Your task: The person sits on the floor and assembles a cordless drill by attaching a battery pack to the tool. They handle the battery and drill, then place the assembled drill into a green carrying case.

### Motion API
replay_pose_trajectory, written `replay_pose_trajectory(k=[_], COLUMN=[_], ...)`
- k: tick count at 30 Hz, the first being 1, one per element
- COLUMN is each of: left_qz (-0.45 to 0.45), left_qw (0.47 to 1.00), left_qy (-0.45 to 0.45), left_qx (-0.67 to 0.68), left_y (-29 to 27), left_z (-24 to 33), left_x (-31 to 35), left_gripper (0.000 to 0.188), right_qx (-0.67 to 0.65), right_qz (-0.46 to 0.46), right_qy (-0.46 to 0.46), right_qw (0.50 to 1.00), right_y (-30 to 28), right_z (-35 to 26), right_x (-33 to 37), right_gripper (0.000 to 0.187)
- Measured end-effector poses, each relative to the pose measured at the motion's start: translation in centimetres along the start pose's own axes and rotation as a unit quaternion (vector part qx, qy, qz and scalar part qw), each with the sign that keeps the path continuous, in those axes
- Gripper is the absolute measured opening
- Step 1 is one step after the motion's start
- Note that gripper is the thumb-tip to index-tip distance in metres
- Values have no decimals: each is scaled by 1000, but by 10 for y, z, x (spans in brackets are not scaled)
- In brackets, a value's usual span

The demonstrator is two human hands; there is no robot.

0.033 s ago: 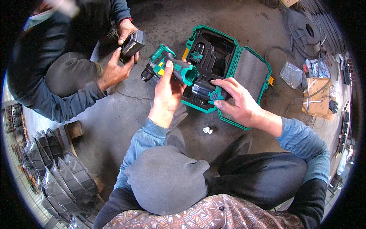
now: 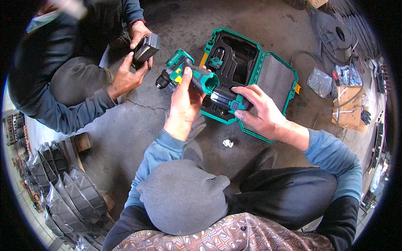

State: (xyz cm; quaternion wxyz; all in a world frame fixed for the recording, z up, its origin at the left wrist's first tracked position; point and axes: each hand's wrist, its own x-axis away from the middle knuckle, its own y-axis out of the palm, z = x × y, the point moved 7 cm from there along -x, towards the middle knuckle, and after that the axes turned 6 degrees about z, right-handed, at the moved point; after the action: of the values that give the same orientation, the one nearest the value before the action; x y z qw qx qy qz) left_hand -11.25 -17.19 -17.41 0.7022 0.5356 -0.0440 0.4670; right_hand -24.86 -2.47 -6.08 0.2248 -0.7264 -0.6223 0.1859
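My left hand (image 2: 184,102) is closed around the grip of a green and black cordless drill (image 2: 197,77), whose black chuck points left. The open foot of the grip faces right. My right hand (image 2: 268,115) pinches a black and green battery pack (image 2: 224,98) just beside that foot; whether the two touch I cannot tell. Beneath and beyond my hands lies an opened green tool case (image 2: 257,69) with a black insert. A second battery pack (image 2: 217,58) sits in the insert.
At the left, a co-worker's hands (image 2: 127,77) hold a black boxy device (image 2: 148,48). A crumpled white scrap (image 2: 228,143) lies on the concrete floor. Black reels (image 2: 79,188) stand lower left. A plastic bag (image 2: 320,81) and a cardboard box (image 2: 347,108) are at the right.
The drill in my left hand has shifted very slightly to the right. Otherwise both hands keep their places.
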Motion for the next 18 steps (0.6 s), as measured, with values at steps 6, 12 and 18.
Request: replay_pose_trajectory(k=[6, 12, 18], left_qz=[-18, -6, -2], left_qw=[1000, 1000, 1000], left_qy=[-18, -9, 22], left_qx=[-15, -16, -1], left_y=[5, 5, 9], left_z=[-7, -8, -3], left_x=[0, -1, 4], left_gripper=[49, 49, 44], right_qx=[45, 30, 5], right_qz=[59, 76, 73], right_qy=[-50, -17, 23], right_qw=[996, 996, 997], right_y=[-6, -3, -2], right_z=[-4, -5, -5], right_x=[-1, -1, -3], right_gripper=[58, 58, 58])
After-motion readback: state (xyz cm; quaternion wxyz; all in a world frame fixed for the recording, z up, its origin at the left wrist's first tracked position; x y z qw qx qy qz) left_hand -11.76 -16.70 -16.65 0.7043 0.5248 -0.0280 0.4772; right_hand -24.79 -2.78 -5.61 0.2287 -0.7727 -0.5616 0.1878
